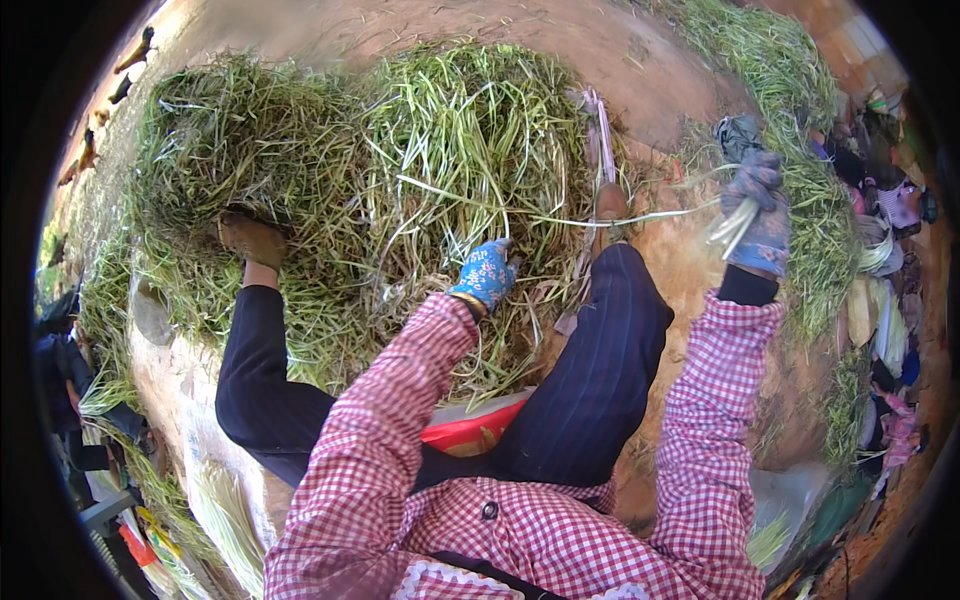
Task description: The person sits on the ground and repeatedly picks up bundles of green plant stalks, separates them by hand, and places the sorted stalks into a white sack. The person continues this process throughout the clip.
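Note:
My left hand (487,274), in a blue floral glove, rests low on a heap of long green leaves and stalks (472,142). The fingers are partly bent, and whether they pinch a stalk cannot be told. Off to the right, clear of the heap, my right hand (757,214) wears a greyish floral glove. It is closed around a few pale stalks (739,225) whose cut-looking ends point down and left. One long, thin pale strand (637,219) stretches from this hand leftward over the heap's edge.
My shoes (255,238) stand in and beside the heap. Pinkish plastic strips (602,135) lie at its right edge. More greens (810,187) line the right side, with people (900,202) beyond. Pale stalks (225,502) lie on white sheeting at lower left, near another person (67,382).

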A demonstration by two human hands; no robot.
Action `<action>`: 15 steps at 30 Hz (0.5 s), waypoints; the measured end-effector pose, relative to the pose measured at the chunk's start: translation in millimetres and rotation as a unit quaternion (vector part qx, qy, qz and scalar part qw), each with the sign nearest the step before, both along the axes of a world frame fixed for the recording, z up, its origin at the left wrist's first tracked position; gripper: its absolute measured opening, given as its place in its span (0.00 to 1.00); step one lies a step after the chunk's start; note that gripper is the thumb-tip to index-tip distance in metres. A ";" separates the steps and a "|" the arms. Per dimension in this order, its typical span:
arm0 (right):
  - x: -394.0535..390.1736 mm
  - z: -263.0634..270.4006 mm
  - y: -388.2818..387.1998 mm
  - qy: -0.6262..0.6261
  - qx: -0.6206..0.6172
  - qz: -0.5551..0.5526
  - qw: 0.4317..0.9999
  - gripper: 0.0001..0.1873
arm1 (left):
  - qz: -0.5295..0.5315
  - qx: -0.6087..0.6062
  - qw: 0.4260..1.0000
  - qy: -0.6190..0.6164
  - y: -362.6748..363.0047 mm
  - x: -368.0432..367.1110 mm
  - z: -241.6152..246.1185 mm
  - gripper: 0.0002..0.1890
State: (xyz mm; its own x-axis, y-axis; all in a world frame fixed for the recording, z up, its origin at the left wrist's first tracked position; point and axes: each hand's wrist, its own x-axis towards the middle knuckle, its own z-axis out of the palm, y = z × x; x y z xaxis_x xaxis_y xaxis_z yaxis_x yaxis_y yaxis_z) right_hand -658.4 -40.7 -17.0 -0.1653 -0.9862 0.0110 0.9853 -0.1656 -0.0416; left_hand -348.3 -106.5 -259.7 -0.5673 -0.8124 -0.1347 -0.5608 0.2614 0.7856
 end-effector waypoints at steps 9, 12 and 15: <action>-218.2 108.2 79.0 0.240 0.087 -0.162 0.953 0.04 | 0.085 0.165 0.977 -0.102 6.4 -9.8 -53.9 0.15; -286.8 143.3 122.7 0.332 0.023 -0.115 0.936 0.07 | 0.091 0.226 0.969 0.041 11.9 4.0 -62.6 0.18; -345.7 175.5 162.1 0.435 0.067 -0.177 0.880 0.10 | 0.083 0.241 0.959 0.125 10.9 30.0 -59.6 0.16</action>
State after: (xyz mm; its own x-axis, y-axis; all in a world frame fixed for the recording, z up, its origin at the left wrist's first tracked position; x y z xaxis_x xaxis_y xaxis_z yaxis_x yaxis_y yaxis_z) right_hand -1004.1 121.4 158.5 -0.4484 -0.8768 0.1736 0.4582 -0.3923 -0.7976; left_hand -318.2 -95.6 -319.3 -0.4995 -0.7718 -0.3935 -0.3411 -0.2424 0.9083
